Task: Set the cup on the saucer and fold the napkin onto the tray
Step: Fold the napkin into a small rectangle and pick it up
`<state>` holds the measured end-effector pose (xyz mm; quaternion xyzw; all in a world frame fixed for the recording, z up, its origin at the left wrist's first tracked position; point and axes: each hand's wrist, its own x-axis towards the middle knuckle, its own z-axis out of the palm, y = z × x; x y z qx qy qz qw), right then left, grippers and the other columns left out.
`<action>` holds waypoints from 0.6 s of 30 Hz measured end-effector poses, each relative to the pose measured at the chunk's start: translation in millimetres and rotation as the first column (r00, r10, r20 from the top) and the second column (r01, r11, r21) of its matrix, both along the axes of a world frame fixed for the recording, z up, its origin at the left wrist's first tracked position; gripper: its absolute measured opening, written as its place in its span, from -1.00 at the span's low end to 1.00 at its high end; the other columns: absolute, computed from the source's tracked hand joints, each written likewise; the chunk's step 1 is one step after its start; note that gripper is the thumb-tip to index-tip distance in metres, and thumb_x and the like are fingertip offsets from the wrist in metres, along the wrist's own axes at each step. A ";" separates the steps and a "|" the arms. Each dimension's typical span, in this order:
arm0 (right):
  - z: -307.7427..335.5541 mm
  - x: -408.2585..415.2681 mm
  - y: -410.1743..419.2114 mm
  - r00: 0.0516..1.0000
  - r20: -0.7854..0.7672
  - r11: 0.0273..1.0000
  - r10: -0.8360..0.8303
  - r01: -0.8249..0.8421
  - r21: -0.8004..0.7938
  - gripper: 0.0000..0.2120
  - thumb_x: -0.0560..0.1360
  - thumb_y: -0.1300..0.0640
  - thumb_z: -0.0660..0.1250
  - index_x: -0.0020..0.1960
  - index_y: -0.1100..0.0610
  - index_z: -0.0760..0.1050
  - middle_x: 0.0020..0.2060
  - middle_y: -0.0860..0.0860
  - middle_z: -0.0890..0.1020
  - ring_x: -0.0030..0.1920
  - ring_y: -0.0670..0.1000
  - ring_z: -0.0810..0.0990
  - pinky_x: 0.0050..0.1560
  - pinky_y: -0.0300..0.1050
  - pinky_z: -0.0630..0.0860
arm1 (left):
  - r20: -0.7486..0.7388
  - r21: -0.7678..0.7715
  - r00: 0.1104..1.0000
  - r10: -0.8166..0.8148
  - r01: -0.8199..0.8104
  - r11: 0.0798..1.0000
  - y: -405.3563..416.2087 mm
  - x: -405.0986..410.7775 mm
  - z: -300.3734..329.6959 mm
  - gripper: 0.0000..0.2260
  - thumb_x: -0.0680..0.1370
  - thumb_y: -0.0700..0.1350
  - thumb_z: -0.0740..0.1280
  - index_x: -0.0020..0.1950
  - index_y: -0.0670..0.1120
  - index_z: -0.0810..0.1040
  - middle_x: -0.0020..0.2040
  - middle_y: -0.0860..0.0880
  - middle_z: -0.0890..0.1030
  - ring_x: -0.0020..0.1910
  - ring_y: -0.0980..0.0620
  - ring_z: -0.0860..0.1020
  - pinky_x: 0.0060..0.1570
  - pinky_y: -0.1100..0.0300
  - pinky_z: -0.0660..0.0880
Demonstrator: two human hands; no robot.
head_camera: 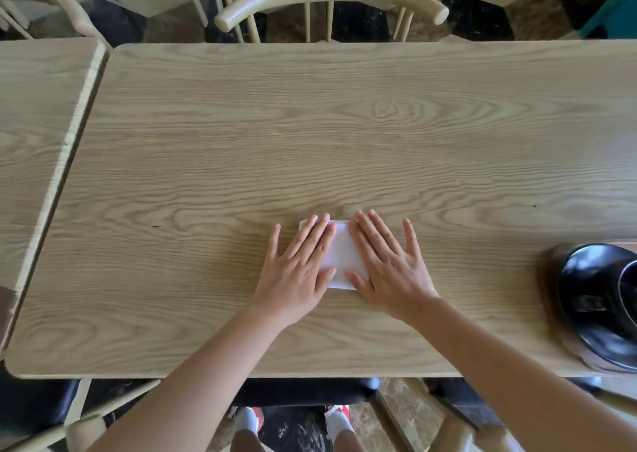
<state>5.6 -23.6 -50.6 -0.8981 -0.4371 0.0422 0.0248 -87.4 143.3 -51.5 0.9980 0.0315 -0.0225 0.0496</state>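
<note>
Both hands lie flat with fingers spread, grasping nothing: the left hand (296, 265) and right hand (389, 265) press palms-down on a small white folded paper napkin (341, 255) on the pale wood-grain table (310, 124). At the right edge, a glossy black cup (627, 289) sits on a black saucer (586, 300) atop a brown wooden tray (551, 279).

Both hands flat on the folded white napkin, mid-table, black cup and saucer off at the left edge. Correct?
Not quite: the black cup and saucer sit at the right edge, not the left, as the head view shows. The rest holds: left hand and right hand lie flat on the folded white napkin, mid-table.
</note>
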 end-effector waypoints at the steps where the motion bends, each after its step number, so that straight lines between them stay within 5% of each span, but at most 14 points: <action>1: 0.7 2.0 -0.9 1.000 -0.003 1.000 0.011 -0.011 -0.011 -0.34 0.49 -0.19 0.02 0.46 0.18 0.19 0.47 0.08 0.24 0.47 0.06 0.18 0.37 0.35 0.13 | -0.006 -0.003 0.999 -0.036 0.036 0.999 5.5 -0.1 1.0 -0.46 0.55 0.11 0.01 0.49 -0.08 0.15 0.51 -0.01 0.19 0.48 0.02 0.15 0.36 -0.27 0.13; 7: 9.7 3.5 2.1 0.999 0.009 0.992 0.043 -0.042 -0.121 -0.33 0.46 -0.19 0.03 0.43 0.21 0.24 0.44 0.10 0.31 0.44 0.05 0.26 0.34 0.35 0.19 | -0.096 -0.005 0.974 -0.204 0.205 0.979 28.1 3.3 8.8 -0.47 0.56 0.08 -0.01 0.49 -0.09 0.14 0.51 -0.02 0.18 0.47 -0.02 0.17 0.34 -0.21 0.19; 10: 17.1 1.7 3.7 1.000 -0.017 0.988 0.023 -0.026 -0.154 -0.33 0.47 -0.18 0.00 0.44 0.21 0.23 0.45 0.10 0.29 0.44 0.05 0.25 0.34 0.35 0.20 | -0.106 -0.169 0.977 -0.184 0.165 0.972 27.4 4.4 9.8 -0.51 0.60 -0.01 -0.01 0.51 -0.05 -0.01 0.52 0.05 -0.05 0.50 0.04 -0.09 0.43 -0.15 0.02; 12: 19.9 0.1 3.9 1.000 -0.024 0.986 0.016 -0.020 -0.164 -0.33 0.47 -0.18 -0.02 0.44 0.21 0.22 0.45 0.10 0.27 0.44 0.05 0.24 0.35 0.34 0.20 | -0.084 -0.316 0.996 -0.033 0.005 0.949 21.4 1.3 13.9 -0.49 0.59 -0.15 0.11 0.51 -0.11 0.01 0.53 -0.01 -0.03 0.50 0.02 -0.10 0.45 -0.13 0.05; 15: 22.7 -0.9 4.3 1.000 -0.015 0.985 0.015 -0.017 -0.174 -0.33 0.48 -0.18 -0.03 0.44 0.21 0.24 0.45 0.11 0.29 0.44 0.06 0.26 0.34 0.31 0.23 | 0.031 -0.388 0.938 0.346 -0.307 0.869 8.0 -0.5 18.1 -0.54 0.46 -0.25 0.36 0.33 -0.34 0.37 0.34 -0.32 0.41 0.34 -0.27 0.38 0.28 -0.14 0.36; 18: 24.5 -0.5 4.2 1.000 -0.007 0.984 0.022 -0.023 -0.177 -0.34 0.48 -0.17 -0.04 0.43 0.22 0.25 0.44 0.11 0.30 0.43 0.06 0.28 0.34 0.30 0.25 | 0.024 -0.443 0.879 0.477 -0.418 0.793 4.1 5.9 27.2 -0.88 0.43 -0.24 0.37 -0.08 -0.27 0.55 -0.02 -0.21 0.57 0.00 -0.23 0.53 -0.01 -0.04 0.46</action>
